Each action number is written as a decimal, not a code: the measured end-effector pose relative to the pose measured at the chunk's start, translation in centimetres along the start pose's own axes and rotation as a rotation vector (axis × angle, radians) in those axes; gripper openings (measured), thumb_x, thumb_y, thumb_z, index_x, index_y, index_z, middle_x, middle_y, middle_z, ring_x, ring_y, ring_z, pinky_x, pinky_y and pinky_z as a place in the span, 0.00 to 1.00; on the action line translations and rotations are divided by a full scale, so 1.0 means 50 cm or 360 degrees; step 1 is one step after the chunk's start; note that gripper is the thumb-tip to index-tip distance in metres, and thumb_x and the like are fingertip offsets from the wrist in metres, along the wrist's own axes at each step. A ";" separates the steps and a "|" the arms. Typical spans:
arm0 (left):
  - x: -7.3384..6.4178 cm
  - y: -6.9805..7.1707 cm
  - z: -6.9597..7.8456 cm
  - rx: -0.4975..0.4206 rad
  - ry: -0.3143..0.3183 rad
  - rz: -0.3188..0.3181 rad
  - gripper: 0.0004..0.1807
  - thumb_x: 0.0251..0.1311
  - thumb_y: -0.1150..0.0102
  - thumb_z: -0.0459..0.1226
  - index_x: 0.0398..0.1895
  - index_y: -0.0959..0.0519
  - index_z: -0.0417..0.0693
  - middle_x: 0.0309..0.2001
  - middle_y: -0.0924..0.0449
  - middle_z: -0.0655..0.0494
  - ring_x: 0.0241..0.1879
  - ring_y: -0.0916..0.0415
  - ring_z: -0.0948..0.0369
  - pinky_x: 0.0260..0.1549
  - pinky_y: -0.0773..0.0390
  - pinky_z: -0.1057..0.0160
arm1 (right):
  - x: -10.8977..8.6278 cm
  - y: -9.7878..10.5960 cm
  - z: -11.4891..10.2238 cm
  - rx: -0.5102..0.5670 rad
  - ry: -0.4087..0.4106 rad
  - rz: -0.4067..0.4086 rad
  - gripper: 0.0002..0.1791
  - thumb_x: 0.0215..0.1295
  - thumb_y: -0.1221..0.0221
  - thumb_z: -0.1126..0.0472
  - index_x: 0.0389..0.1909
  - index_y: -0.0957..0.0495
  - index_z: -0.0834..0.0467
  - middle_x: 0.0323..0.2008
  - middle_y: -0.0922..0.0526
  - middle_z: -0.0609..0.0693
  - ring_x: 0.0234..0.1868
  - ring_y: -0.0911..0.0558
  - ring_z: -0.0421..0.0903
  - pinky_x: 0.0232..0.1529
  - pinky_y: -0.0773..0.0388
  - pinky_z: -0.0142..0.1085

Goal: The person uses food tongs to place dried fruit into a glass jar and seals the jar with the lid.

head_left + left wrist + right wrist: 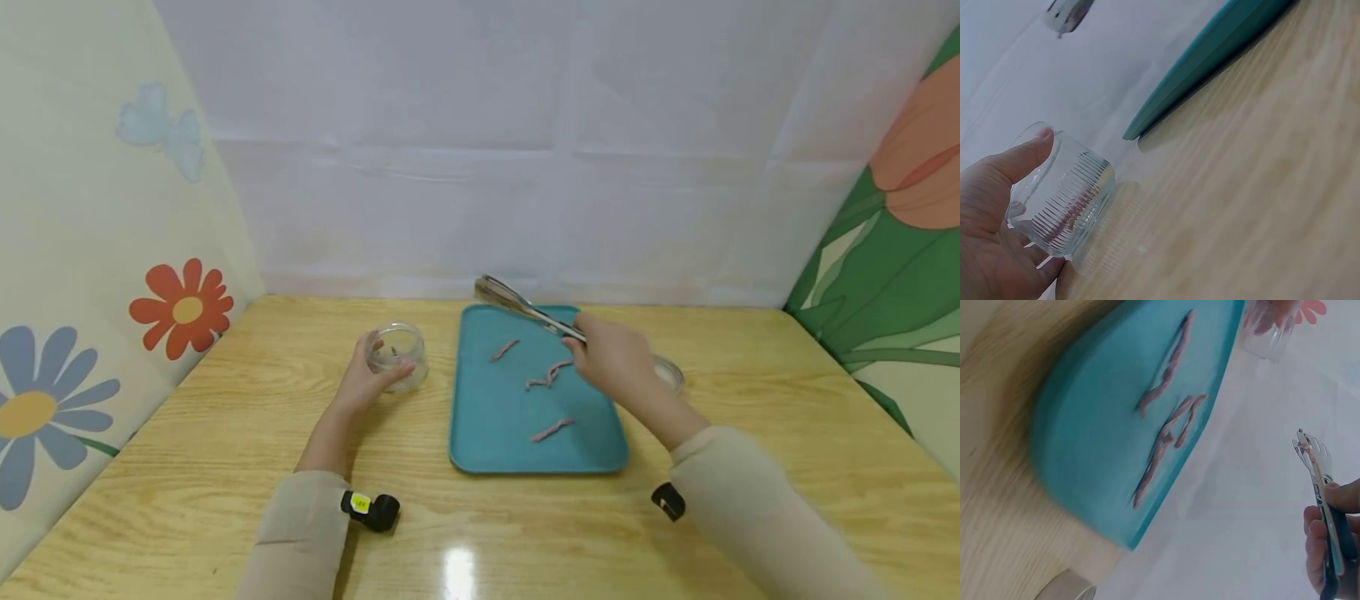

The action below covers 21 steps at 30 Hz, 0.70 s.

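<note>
My left hand (363, 382) grips a small ribbed glass jar (1075, 200), thumb at the rim and fingers round the far side. Through the jar's wall a reddish strip shows near the bottom. Metal tongs (528, 310) are held in my right hand (617, 357), raised above the far part of a blue tray (487, 429) and pointing left. In the right wrist view, a bit of pink shows between the tongs' tips. Several thin, twisted pinkish strips, such as the nearest strip (552, 431), lie spread on the tray.
A round, shiny-rimmed lid-like piece (667, 375) sits right of the tray, partly behind my right forearm. The wooden table (480, 533) ends at a white cloth backdrop (480, 167). Flower-printed panels (90, 275) stand at both sides.
</note>
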State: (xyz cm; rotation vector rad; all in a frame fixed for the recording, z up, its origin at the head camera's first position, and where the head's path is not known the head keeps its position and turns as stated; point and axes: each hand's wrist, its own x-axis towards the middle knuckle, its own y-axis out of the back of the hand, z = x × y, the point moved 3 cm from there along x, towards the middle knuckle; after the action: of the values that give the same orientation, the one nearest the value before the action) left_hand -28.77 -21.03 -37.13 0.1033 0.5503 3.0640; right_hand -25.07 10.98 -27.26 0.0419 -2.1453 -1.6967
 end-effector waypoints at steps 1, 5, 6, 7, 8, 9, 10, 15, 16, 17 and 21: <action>0.000 0.001 0.000 0.0000 0.0000 0.0001 0.53 0.47 0.39 0.48 0.66 0.65 0.47 0.64 0.57 0.44 0.61 0.59 0.44 0.54 0.48 0.47 | 0.003 -0.001 -0.009 0.0006 0.0005 0.0009 0.12 0.61 0.49 0.53 0.26 0.35 0.56 0.12 0.35 0.48 0.10 0.38 0.44 0.09 0.45 0.34; 0.000 0.001 -0.002 -0.0009 0.0005 0.0003 0.53 0.46 0.39 0.48 0.66 0.65 0.47 0.64 0.57 0.43 0.61 0.59 0.44 0.54 0.49 0.48 | 0.013 -0.003 -0.043 0.0051 0.0076 0.0063 0.12 0.61 0.49 0.52 0.26 0.35 0.56 0.11 0.36 0.47 0.09 0.40 0.42 0.08 0.46 0.32; 0.001 0.001 -0.002 -0.0009 0.0003 0.0006 0.53 0.46 0.38 0.48 0.66 0.65 0.47 0.64 0.57 0.43 0.61 0.59 0.44 0.54 0.48 0.48 | 0.015 -0.004 -0.051 0.0065 0.0095 0.0071 0.12 0.61 0.50 0.52 0.26 0.35 0.56 0.11 0.36 0.47 0.09 0.40 0.42 0.08 0.46 0.32; 0.001 0.000 -0.002 -0.0008 -0.0001 0.0007 0.53 0.46 0.38 0.48 0.66 0.64 0.47 0.64 0.57 0.43 0.61 0.58 0.44 0.54 0.48 0.48 | 0.016 -0.004 -0.059 0.0082 0.0111 0.0078 0.12 0.61 0.50 0.53 0.26 0.35 0.56 0.11 0.36 0.47 0.09 0.40 0.42 0.08 0.46 0.32; 0.001 0.000 -0.002 -0.0009 -0.0002 0.0009 0.53 0.46 0.38 0.48 0.66 0.64 0.47 0.64 0.56 0.43 0.61 0.58 0.45 0.54 0.48 0.49 | 0.018 -0.005 -0.066 0.0096 0.0123 0.0082 0.12 0.61 0.50 0.53 0.26 0.35 0.56 0.11 0.36 0.47 0.09 0.40 0.42 0.08 0.45 0.32; 0.002 -0.001 -0.002 -0.0009 -0.0003 0.0011 0.53 0.46 0.38 0.48 0.66 0.64 0.47 0.64 0.56 0.43 0.61 0.58 0.45 0.54 0.48 0.49 | 0.019 -0.005 -0.074 0.0106 0.0130 0.0076 0.11 0.62 0.50 0.52 0.26 0.35 0.56 0.11 0.36 0.47 0.09 0.39 0.42 0.08 0.45 0.32; 0.002 -0.001 -0.001 -0.0009 -0.0003 0.0011 0.52 0.46 0.38 0.48 0.66 0.64 0.47 0.64 0.56 0.43 0.61 0.58 0.45 0.54 0.48 0.49 | 0.020 -0.007 -0.081 0.0118 0.0136 0.0072 0.11 0.62 0.50 0.53 0.27 0.34 0.56 0.11 0.35 0.47 0.09 0.39 0.42 0.08 0.44 0.32; 0.003 -0.001 -0.001 -0.0002 0.0011 0.0017 0.53 0.46 0.38 0.48 0.66 0.64 0.47 0.64 0.56 0.44 0.61 0.58 0.45 0.54 0.49 0.49 | 0.025 -0.019 -0.115 0.0151 0.0148 0.0019 0.10 0.62 0.50 0.53 0.29 0.33 0.55 0.13 0.34 0.46 0.09 0.36 0.42 0.09 0.42 0.32; 0.003 -0.001 -0.001 0.0003 0.0012 0.0020 0.53 0.45 0.38 0.48 0.66 0.64 0.47 0.64 0.56 0.43 0.61 0.58 0.45 0.55 0.49 0.49 | 0.026 -0.023 -0.120 0.0156 0.0153 0.0018 0.09 0.61 0.50 0.53 0.29 0.32 0.55 0.13 0.34 0.46 0.10 0.36 0.42 0.09 0.42 0.32; 0.003 -0.001 -0.001 0.0005 0.0013 0.0021 0.53 0.45 0.38 0.48 0.66 0.64 0.47 0.64 0.56 0.43 0.61 0.58 0.45 0.55 0.49 0.49 | 0.026 -0.026 -0.125 0.0153 0.0158 0.0013 0.09 0.61 0.50 0.52 0.29 0.32 0.55 0.13 0.33 0.46 0.10 0.36 0.42 0.08 0.42 0.31; 0.001 0.000 0.000 0.0002 0.0013 0.0021 0.53 0.45 0.38 0.48 0.66 0.64 0.46 0.64 0.56 0.43 0.61 0.58 0.45 0.55 0.49 0.49 | 0.028 -0.040 -0.142 0.0135 0.0164 -0.0011 0.10 0.61 0.50 0.51 0.28 0.33 0.53 0.13 0.33 0.45 0.10 0.36 0.41 0.08 0.43 0.31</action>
State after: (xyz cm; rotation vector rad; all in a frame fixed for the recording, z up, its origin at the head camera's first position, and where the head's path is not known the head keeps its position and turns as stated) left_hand -28.84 -21.03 -37.11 0.0946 0.5539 3.0787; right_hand -24.47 3.47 -27.46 0.1575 -2.1416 -1.5712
